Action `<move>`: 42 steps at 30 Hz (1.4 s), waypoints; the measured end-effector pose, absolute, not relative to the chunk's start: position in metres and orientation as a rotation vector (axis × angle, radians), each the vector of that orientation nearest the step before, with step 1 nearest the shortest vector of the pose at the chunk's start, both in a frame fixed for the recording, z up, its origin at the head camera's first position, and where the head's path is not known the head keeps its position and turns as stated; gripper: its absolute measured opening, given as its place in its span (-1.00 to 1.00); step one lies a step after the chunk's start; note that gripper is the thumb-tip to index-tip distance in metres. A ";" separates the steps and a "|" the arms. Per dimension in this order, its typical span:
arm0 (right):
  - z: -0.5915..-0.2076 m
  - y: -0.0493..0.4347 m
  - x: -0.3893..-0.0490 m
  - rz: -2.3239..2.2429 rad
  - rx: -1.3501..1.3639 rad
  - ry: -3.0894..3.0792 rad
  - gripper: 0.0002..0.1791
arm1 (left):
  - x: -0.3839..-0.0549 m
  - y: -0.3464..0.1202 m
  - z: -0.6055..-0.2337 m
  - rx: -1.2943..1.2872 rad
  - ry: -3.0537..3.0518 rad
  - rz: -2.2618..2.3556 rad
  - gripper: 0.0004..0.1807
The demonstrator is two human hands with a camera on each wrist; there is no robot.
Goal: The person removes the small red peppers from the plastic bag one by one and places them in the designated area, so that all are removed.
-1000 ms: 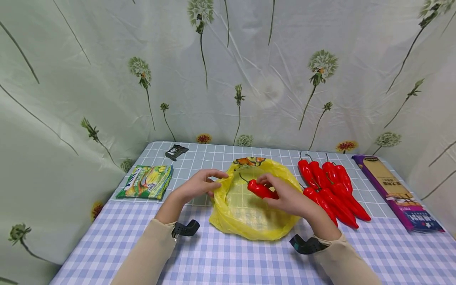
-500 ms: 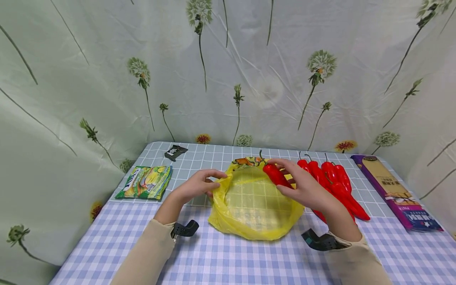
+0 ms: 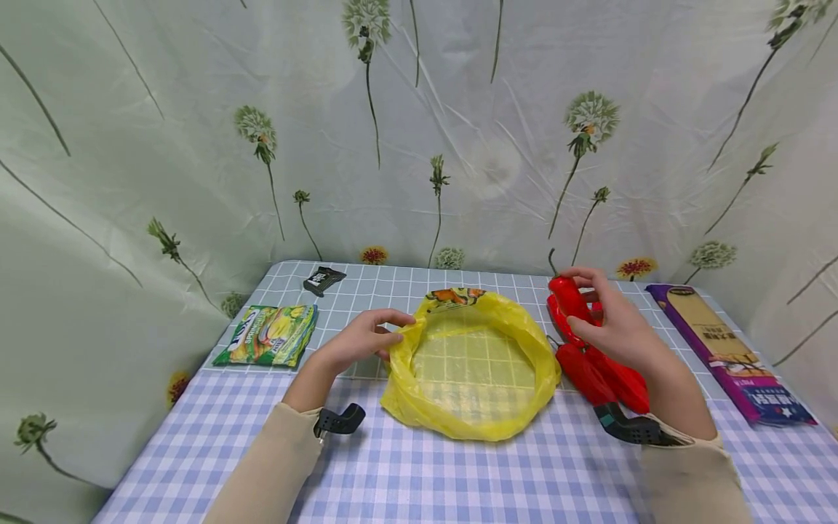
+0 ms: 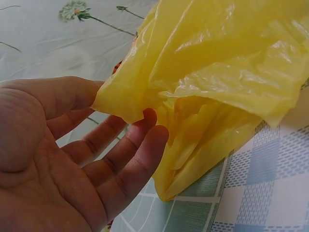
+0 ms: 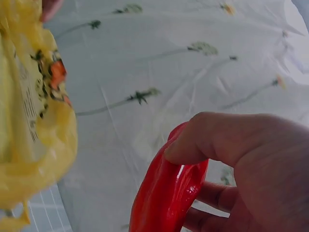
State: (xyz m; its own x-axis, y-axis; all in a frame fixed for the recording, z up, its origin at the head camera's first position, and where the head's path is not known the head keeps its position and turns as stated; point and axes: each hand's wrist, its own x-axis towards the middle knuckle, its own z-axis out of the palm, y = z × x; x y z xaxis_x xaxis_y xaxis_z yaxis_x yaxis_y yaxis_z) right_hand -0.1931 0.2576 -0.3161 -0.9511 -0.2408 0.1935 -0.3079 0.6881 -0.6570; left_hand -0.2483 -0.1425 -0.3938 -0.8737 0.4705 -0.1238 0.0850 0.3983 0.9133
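A yellow plastic bag [image 3: 401,378] lies with its mouth spread wide in the middle of the table. At its left rim my left hand [image 3: 363,338] pinches the plastic between thumb and forefinger; the left wrist view shows the other fingers bent loosely beneath the bag's edge [image 4: 130,87]. My right hand [image 3: 618,324] grips a red chili pepper [image 3: 568,297] with the stem pointing up, above the pile of red peppers [image 3: 585,371] right of the bag. In the right wrist view the thumb presses on the held pepper [image 5: 166,193]. The hand and forearm hide part of the pile.
A green-and-yellow food packet [image 3: 268,335] lies at the left, and a small black wrapper [image 3: 324,279] behind it. Along the right side rests a purple pasta package [image 3: 727,349]. A flower-print curtain [image 3: 419,131] hangs behind the table.
My right hand has carried the pepper from inside the bag's mouth up and rightward to the pile. The left hand has stayed at the bag's rim.
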 end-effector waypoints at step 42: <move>-0.375 0.369 -0.216 1.142 -0.482 -3.001 -0.11 | -0.255 -0.159 -0.385 0.384 2.697 1.607 -0.58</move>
State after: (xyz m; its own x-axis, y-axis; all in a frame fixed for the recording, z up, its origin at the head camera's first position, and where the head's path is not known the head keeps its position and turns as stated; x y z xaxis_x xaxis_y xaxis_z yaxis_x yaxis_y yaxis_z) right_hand -0.2164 0.3691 -0.3755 -0.9504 0.2367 -0.2017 0.3109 0.7091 -0.6328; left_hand -0.2545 -0.1589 -0.3853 -0.9703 0.1963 0.1417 0.2180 0.4544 0.8637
